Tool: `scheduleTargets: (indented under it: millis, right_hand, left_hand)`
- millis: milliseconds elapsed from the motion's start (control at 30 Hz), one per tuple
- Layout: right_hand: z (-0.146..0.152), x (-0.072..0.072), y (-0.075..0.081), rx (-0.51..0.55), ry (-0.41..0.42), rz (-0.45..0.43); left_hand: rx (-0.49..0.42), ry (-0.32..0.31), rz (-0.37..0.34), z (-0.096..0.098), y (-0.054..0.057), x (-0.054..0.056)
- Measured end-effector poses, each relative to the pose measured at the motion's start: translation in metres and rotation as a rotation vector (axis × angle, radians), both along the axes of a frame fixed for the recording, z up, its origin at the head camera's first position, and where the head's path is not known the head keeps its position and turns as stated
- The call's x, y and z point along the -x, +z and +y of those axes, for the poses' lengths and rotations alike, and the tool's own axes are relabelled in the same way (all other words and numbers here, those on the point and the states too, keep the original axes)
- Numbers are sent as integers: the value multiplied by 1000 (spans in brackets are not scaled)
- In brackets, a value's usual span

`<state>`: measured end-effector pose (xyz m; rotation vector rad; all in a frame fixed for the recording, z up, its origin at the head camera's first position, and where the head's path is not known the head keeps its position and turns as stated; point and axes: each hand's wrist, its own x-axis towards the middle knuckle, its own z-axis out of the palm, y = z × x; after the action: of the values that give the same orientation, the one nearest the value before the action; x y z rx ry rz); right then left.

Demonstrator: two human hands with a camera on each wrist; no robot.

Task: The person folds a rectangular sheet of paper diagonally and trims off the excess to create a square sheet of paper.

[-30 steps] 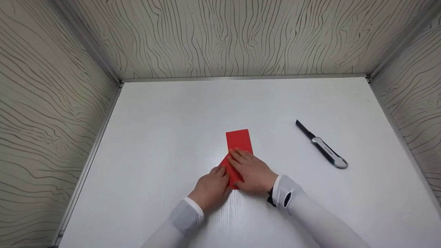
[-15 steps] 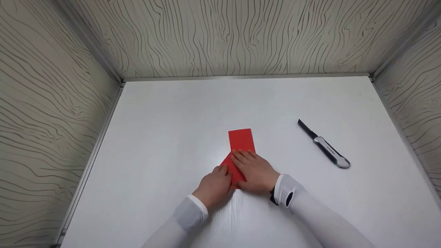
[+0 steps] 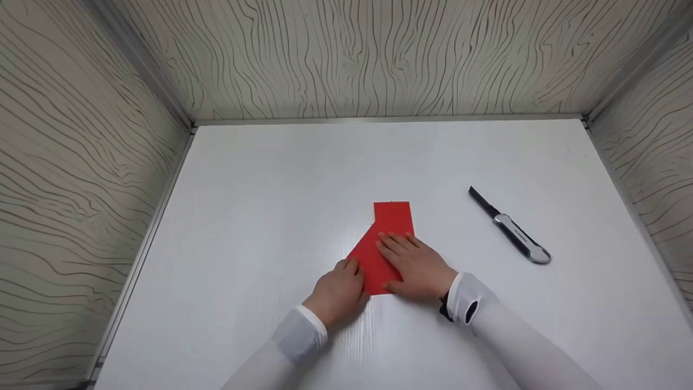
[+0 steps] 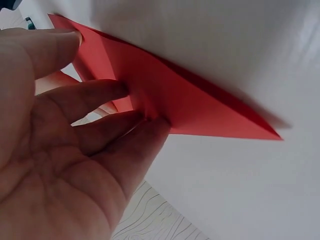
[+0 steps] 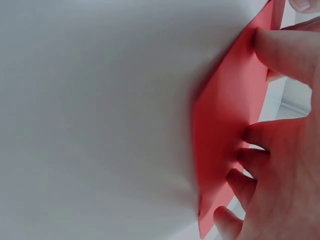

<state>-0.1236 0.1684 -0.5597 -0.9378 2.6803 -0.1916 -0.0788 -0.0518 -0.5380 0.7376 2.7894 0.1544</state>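
A folded sheet of red paper (image 3: 373,265) lies on the white table, a narrow strip pointing away and a slanted edge at its left. My left hand (image 3: 337,292) rests on its near left corner; in the left wrist view the thumb and fingertips touch the red paper (image 4: 150,85), whose pointed corner lifts slightly. Flat across the right side, my right hand (image 3: 419,268) presses with spread, nearly straight fingers. The right wrist view shows those fingertips and the thumb down on the red paper (image 5: 225,120). Part of the paper's right edge is hidden under that hand.
A utility knife (image 3: 509,226) with its dark blade out lies to the right of the hands, blade pointing away and left. Wood-patterned panels (image 3: 346,59) enclose the white table (image 3: 270,179) at the back and both sides.
My right hand has slid to the right over the paper, and more red shows between the hands. The far strip has shifted right and stands straighter. My left hand stays nearly in place.
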Motion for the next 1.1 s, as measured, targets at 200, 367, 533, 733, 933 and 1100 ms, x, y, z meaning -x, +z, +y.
scheduleTargets:
  millis: [200, 367, 533, 733, 933, 1100]
  right_hand:
    - [17, 1, -1, -3, -4, -3]
    - [32, 0, 1, 16, -25, -9]
    - [47, -1, 4, 43, -42, -13]
    - [71, -2, 3, 66, -98, -31]
    - [89, -1, 1, 113, -141, -38]
    - [89, 0, 1, 155, -175, -7]
  left_hand:
    - [-20, 13, -7, -1, -1, 0]
    - [-25, 6, 23, -1, -3, -1]
    - [-38, 12, 27, -1, -3, -1]
    - [-30, 26, 2, -2, -1, 0]
    - [-37, 25, -15, 0, 4, 6]
    - [-55, 73, 7, 3, 2, 14]
